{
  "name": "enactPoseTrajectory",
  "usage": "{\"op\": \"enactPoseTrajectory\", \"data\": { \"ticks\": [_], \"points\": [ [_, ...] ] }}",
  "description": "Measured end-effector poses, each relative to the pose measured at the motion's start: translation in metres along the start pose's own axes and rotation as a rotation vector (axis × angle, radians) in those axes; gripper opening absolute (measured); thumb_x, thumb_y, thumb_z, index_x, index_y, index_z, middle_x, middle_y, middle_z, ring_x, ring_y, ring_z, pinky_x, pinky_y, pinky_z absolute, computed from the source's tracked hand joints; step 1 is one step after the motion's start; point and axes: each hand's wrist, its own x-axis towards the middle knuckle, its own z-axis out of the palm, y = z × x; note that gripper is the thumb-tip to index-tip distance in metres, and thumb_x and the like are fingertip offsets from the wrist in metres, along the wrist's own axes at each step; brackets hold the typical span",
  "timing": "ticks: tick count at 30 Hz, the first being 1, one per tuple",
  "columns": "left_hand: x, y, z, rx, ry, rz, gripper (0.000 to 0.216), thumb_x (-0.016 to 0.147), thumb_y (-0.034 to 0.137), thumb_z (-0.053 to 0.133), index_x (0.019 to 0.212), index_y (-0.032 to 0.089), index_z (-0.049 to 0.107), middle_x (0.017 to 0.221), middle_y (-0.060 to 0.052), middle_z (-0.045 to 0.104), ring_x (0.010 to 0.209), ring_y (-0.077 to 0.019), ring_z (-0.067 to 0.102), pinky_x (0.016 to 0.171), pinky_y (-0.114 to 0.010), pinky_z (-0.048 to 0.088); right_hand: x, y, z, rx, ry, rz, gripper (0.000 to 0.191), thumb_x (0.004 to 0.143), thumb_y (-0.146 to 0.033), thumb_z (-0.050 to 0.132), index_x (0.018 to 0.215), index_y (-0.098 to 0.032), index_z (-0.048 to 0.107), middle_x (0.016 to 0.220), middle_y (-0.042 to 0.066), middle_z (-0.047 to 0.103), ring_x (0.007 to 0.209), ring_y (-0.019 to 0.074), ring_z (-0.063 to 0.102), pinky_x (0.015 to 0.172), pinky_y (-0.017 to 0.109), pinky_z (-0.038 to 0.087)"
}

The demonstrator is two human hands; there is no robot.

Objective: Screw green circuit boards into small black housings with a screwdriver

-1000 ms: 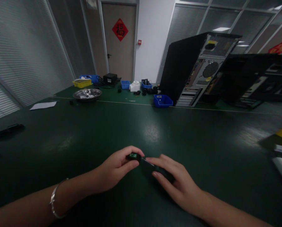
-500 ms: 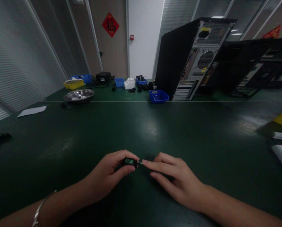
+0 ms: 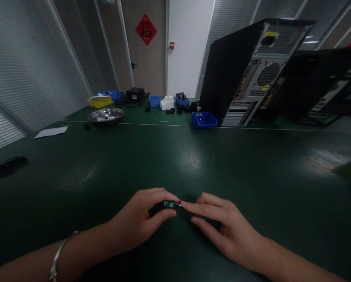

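My left hand (image 3: 146,213) pinches a small black-cased piece with a green circuit board (image 3: 169,204) between thumb and fingers. From its right end sticks out a short, shiny metal part (image 3: 178,204), too small to name surely. The outstretched index finger of my right hand (image 3: 219,219) touches the outer end of this metal part. That hand's thumb is apart from the index finger, with nothing visible between them. Both hands are just above the dark green tabletop (image 3: 140,160); the underside of the piece is hidden.
At the back left are a metal bowl (image 3: 106,116) and a yellow tray (image 3: 100,102). A blue bin (image 3: 204,120) stands beside a black computer tower (image 3: 234,66). White paper (image 3: 51,132) and a dark object (image 3: 8,166) lie on the left.
The camera view has turned slightly left, so the background sits farther right. My hands keep almost the same pose around the circuit board piece, with the right index finger still at the metal end.
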Motion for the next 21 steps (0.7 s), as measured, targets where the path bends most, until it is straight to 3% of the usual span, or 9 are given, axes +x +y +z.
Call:
{"op": "enactPoseTrajectory", "data": {
  "ticks": [7, 13, 21],
  "points": [
    [0.000, 0.003, 0.001, -0.028, 0.008, -0.023, 0.019, 0.091, 0.021, 0.062, 0.108, 0.020, 0.071, 0.098, -0.005, 0.074, 0.090, -0.0197, 0.067, 0.084, -0.031, 0.049, -0.001, 0.000, 0.004, 0.017, 0.022, -0.008, 0.040, 0.098, -0.019, 0.050, 0.136, -0.026, 0.056, 0.093, 0.006, 0.062, 0.077, 0.0162, 0.060, 0.068, 0.029, 0.050],
    [0.001, -0.002, 0.005, -0.231, 0.020, -0.063, 0.019, 0.092, 0.023, 0.059, 0.104, 0.016, 0.071, 0.084, -0.004, 0.068, 0.069, -0.0151, 0.061, 0.065, -0.026, 0.049, 0.000, -0.002, 0.011, 0.083, 0.107, -0.020, 0.040, 0.097, -0.018, 0.051, 0.136, -0.027, 0.057, 0.090, 0.005, 0.061, 0.077, 0.0164, 0.060, 0.066, 0.029, 0.048],
    [-0.001, -0.005, 0.003, -0.260, 0.009, -0.055, 0.018, 0.092, 0.024, 0.058, 0.104, 0.017, 0.071, 0.081, -0.003, 0.068, 0.068, -0.0148, 0.058, 0.065, -0.026, 0.047, 0.000, -0.001, 0.016, 0.027, 0.090, -0.034, 0.042, 0.096, -0.016, 0.051, 0.136, -0.027, 0.056, 0.091, 0.006, 0.061, 0.076, 0.0166, 0.061, 0.065, 0.028, 0.049]
  ]
}}
